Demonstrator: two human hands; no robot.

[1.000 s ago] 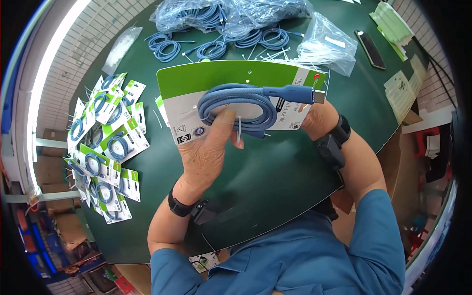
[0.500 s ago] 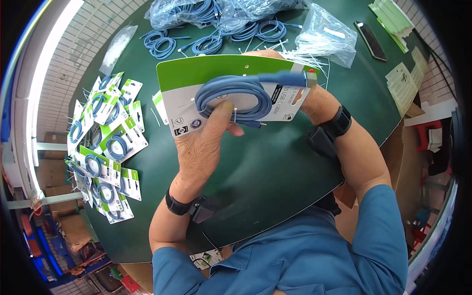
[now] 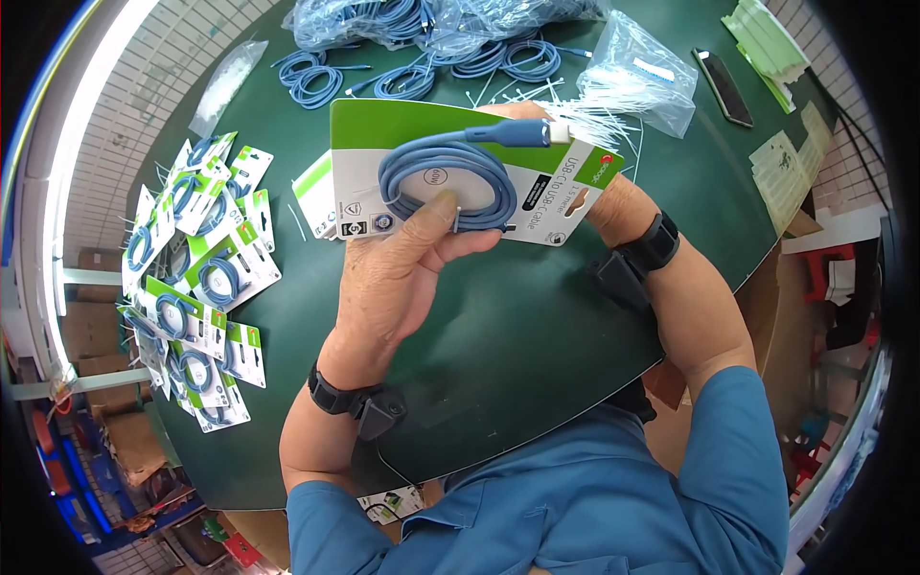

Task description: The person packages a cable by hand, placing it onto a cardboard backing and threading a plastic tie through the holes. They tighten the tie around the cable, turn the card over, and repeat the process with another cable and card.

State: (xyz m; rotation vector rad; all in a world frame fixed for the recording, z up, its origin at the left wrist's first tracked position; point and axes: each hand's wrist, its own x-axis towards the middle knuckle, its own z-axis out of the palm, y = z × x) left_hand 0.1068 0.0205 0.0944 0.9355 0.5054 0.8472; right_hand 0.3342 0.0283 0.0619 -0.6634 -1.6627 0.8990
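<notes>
A green-and-white backing card (image 3: pixel 359 168) is held up over the table, with a coiled blue USB cable (image 3: pixel 498 187) lying on its front. One plug of the cable points right, across the card's upper edge. My left hand (image 3: pixel 388 264) pinches coil and card at the lower middle, its thumb on top of the coil near a white cable tie (image 3: pixel 458 218). Behind the card, my right hand (image 3: pixel 613 206) grips its right side; most of its fingers are hidden. More cards (image 3: pixel 311 192) lie partly under the held one.
A heap of carded cables (image 3: pixel 196 287) covers the table's left side. At the back are loose coiled cables (image 3: pixel 311 84), a plastic bag of cables (image 3: pixel 359 24), white cable ties (image 3: pixel 604 115) and a clear bag (image 3: pixel 661 81). A phone (image 3: pixel 724 86) lies at the back right.
The card has shifted slightly and tilted, showing more of its right end. The cable's upper plug has swung down and left. My left fingers have moved along the coil's lower edge.
</notes>
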